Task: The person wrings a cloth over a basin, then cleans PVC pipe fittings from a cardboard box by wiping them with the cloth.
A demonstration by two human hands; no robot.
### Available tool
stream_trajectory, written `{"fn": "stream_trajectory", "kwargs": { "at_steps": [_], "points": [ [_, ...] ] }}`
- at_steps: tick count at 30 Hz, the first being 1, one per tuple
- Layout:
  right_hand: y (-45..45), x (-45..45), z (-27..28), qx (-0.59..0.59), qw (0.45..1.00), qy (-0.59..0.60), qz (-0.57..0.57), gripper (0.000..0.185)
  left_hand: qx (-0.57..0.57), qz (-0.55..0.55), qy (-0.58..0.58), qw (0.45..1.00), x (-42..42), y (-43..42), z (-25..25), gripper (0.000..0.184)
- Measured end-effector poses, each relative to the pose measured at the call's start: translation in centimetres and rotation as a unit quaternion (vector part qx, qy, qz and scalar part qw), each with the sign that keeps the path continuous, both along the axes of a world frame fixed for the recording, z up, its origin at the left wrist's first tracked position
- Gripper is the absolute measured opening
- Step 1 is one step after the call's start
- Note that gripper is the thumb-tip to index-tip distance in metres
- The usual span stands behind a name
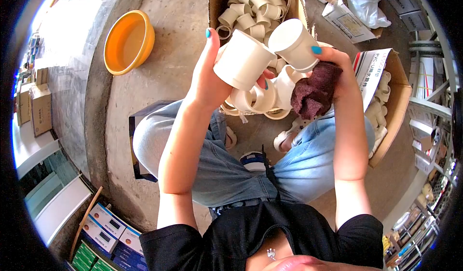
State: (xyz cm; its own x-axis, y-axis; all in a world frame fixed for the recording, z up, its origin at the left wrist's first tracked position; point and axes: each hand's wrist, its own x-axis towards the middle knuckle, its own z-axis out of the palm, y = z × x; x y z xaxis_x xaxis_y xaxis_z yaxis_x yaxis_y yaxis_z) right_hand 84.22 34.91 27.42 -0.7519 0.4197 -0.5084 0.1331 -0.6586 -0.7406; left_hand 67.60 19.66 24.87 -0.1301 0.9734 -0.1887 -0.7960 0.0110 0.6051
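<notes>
My left hand [208, 80] holds a cream-white PVC pipe fitting [245, 60], its thumb raised along the side and its other fingers partly hidden behind it. A second cream-white PVC fitting [292, 44], tilted and close beside the first, is gripped by my right hand [340, 63]. A crumpled dark brown cloth [316, 90] is also in my right hand, below that fitting. Just under both hands lie more pipe fittings [263, 97], at the near end of an open cardboard box [300, 8] heaped with smaller fittings [258, 3].
An orange basin [129, 43] stands on the concrete floor at the left. To the right is another open carton [393, 111] with fittings inside. A white plastic bag [366, 5] rests in a box at the upper right. Shelving [436, 107] lines the right edge.
</notes>
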Motion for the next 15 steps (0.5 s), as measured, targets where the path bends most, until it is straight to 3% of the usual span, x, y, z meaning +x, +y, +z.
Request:
{"fn": "stream_trajectory", "kwargs": {
  "at_steps": [3,15],
  "points": [
    [-0.3,0.0,0.3,-0.033,0.999,-0.005,-0.023,0.041,-0.002,-0.003,-0.025,1.000,0.0,0.3,0.5,0.087],
    [-0.3,1.1,0.5,-0.094,0.995,0.012,-0.032,0.041,-0.015,0.001,0.085,0.996,-0.8,1.2,-0.5,0.077]
  ]
}}
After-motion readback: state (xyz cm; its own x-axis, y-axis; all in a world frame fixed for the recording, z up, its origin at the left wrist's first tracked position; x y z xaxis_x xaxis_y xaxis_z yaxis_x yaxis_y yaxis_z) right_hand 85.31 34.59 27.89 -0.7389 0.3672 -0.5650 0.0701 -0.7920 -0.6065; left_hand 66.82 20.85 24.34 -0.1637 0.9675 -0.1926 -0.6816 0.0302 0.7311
